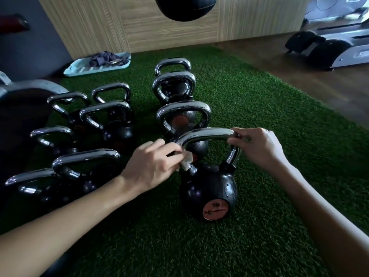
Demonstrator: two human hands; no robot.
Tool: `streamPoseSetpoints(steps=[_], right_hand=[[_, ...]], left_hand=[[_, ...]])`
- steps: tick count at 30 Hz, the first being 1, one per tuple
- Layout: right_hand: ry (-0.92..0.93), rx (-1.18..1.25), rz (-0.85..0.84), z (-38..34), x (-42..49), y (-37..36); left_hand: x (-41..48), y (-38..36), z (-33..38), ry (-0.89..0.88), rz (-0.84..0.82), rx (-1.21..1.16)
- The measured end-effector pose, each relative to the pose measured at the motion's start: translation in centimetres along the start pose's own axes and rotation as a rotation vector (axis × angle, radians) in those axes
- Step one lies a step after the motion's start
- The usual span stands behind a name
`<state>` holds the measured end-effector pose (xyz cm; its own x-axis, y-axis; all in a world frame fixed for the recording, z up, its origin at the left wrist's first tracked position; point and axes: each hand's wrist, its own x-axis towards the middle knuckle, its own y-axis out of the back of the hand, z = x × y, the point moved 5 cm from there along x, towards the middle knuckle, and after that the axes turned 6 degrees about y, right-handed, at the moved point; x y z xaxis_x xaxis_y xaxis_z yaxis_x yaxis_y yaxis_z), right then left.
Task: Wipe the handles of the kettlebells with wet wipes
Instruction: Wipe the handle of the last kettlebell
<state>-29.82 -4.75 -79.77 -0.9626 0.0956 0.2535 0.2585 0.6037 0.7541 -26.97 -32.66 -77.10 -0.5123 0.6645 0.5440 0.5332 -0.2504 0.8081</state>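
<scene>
Ten kettlebells (117, 132) stand on the green turf (259, 104), four in the right row and six on the left. On the nearest kettlebell (208, 190) of the right row, the left hand (153, 164) pinches one white wet wipe (186, 162) against the left leg of its chrome handle (207, 132). The right hand (259, 145) curls round the handle's upper right corner.

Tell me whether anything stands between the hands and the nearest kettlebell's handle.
Nothing visible does. The left hand presses the crumpled white wet wipe on the curved chrome handle; the right hand grips its right corner.
</scene>
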Motion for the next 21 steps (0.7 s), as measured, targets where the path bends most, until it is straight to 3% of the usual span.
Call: streamPoseSetpoints(steps=[11, 21], right_hand=[[0.030, -0.010, 0.018, -0.9, -2.2, 0.3], [0.059, -0.103, -0.066, -2.5, -7.7, 2.7]], left_hand=[[-2.0, -0.8, 2.5, -0.090, -0.010, 0.102], [1.4, 6.3, 1.8, 0.216, 0.204, -0.389]])
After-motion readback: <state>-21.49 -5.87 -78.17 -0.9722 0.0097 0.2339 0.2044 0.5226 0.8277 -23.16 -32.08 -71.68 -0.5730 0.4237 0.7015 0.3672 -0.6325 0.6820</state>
